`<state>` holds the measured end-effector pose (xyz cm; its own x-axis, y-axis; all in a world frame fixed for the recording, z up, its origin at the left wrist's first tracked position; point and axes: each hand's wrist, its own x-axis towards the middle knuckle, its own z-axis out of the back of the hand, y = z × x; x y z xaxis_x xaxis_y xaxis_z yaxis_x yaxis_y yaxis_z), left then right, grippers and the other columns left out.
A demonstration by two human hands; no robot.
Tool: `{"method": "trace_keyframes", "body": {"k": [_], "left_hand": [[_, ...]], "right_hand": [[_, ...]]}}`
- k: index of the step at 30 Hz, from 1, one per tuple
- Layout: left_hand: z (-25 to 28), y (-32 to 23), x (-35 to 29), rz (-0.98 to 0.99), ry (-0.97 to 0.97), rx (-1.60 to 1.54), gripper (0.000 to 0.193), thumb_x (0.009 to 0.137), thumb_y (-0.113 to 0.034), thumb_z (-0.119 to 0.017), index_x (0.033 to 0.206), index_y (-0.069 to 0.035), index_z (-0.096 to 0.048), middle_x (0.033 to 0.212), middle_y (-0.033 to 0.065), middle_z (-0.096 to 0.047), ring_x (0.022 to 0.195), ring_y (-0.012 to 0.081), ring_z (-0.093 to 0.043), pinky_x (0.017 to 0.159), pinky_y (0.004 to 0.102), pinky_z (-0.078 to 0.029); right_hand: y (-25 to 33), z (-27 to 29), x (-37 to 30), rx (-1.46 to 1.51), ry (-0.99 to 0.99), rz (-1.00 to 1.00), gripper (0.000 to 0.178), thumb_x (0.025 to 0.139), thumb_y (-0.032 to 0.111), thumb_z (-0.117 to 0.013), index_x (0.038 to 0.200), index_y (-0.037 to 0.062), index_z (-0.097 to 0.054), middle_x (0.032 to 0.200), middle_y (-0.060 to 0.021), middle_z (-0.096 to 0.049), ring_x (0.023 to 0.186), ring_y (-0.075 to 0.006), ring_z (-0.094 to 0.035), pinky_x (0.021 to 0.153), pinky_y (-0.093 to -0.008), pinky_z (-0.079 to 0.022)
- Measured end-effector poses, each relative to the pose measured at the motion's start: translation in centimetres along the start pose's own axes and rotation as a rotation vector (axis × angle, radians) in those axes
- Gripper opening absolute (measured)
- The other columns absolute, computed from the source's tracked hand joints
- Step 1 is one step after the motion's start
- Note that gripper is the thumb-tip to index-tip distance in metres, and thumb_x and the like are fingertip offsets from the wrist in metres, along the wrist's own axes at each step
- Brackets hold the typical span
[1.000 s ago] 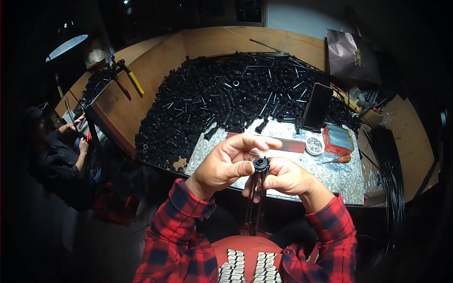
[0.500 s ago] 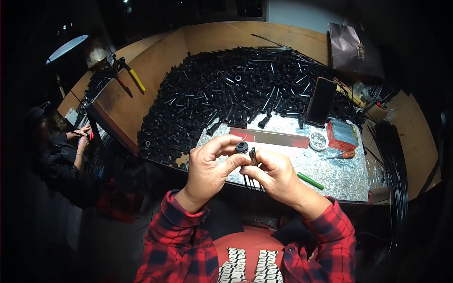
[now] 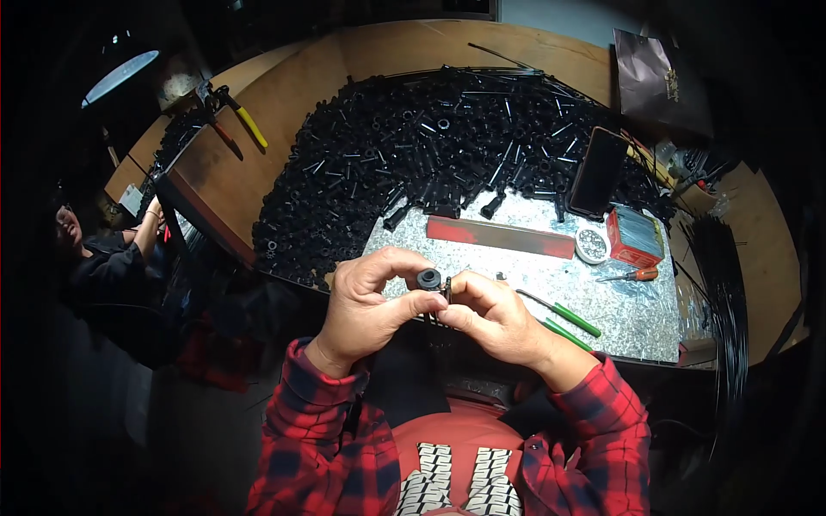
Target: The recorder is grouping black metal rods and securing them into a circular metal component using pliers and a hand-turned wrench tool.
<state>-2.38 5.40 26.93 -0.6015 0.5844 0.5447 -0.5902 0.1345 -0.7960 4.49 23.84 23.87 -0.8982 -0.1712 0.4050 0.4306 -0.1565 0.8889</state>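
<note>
A black cylindrical plastic part with a ringed, hollow top [image 3: 428, 279] is pinched upright between the thumb and fingers of my left hand [image 3: 366, 301]. Close against its right side, my right hand [image 3: 497, 320] has thumb and forefinger closed on thin black rods [image 3: 447, 287], mostly hidden by the fingertips. Thin dark ends hang below the thumbs. Both hands meet over the near edge of the metal-topped table [image 3: 525, 284]. To the right of my right hand lie green-handled pliers [image 3: 575, 318].
Behind my hands lies a flat red-and-grey bar [image 3: 499, 237]. Right of it are a white dish of small metal pieces [image 3: 592, 246], a red box [image 3: 635, 237], a screwdriver [image 3: 632, 275] and a phone [image 3: 598, 172]. Black parts [image 3: 413, 146] heap behind. A co-worker [image 3: 112, 249] sits left.
My hands have drawn closer together, bringing the rods against the black part. The view has shifted, and more of the green-handled pliers shows. The co-worker's head and arm have moved.
</note>
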Motion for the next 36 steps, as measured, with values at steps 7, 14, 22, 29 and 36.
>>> {"method": "trace_keyframes", "body": {"k": [7,14,22,29,36], "left_hand": [[0.1,-0.7,0.1,-0.055,0.039,0.221,0.028,0.075,-0.001,-0.074,0.101,0.002,-0.065,0.091,0.0091,-0.067,0.080,0.0136,-0.064,0.070,0.0248,-0.048],[0.4,-0.6,-0.2,0.076,0.041,0.130,0.025,0.073,-0.002,-0.076,0.096,0.001,-0.066,0.087,0.0082,-0.069,0.075,0.0119,-0.064,0.068,0.0247,-0.050],[0.7,0.1,-0.2,-0.012,0.052,0.190,0.028,0.075,-0.003,-0.074,0.101,0.002,-0.065,0.090,0.0100,-0.068,0.079,0.0138,-0.065,0.071,0.0252,-0.050],[0.5,-0.5,0.0,-0.035,0.064,0.261,0.027,0.077,-0.004,-0.072,0.102,0.002,-0.065,0.089,0.0108,-0.068,0.080,0.0144,-0.065,0.070,0.0254,-0.050],[0.0,0.1,0.1,-0.008,0.024,0.255,0.026,0.079,-0.002,-0.069,0.104,0.004,-0.064,0.087,0.0109,-0.067,0.073,0.0122,-0.065,0.063,0.0241,-0.049]], "right_hand": [[-1.2,-0.3,-0.4,0.075,-0.027,-0.113,0.015,0.088,0.016,-0.064,0.088,0.0016,-0.062,0.070,-0.0022,-0.062,0.061,-0.0057,-0.054,0.055,-0.0233,-0.044],[-1.0,-0.1,-0.5,0.097,0.085,-0.212,0.010,0.091,0.010,-0.060,0.092,-0.0004,-0.060,0.083,-0.0025,-0.064,0.077,-0.0072,-0.058,0.069,-0.0230,-0.048],[-0.7,-0.8,-0.3,0.089,-0.001,-0.147,0.015,0.090,0.016,-0.062,0.085,0.0012,-0.061,0.069,-0.0016,-0.062,0.065,-0.0061,-0.057,0.057,-0.0234,-0.046],[-0.2,-0.2,-0.1,0.130,0.051,-0.275,0.011,0.091,0.010,-0.060,0.085,0.0002,-0.059,0.079,-0.0017,-0.062,0.071,-0.0076,-0.057,0.065,-0.0230,-0.048],[-1.0,-0.2,0.0,0.139,0.010,-0.219,0.017,0.088,0.015,-0.064,0.080,0.0014,-0.060,0.069,-0.0015,-0.061,0.065,-0.0068,-0.057,0.057,-0.0236,-0.046]]}}
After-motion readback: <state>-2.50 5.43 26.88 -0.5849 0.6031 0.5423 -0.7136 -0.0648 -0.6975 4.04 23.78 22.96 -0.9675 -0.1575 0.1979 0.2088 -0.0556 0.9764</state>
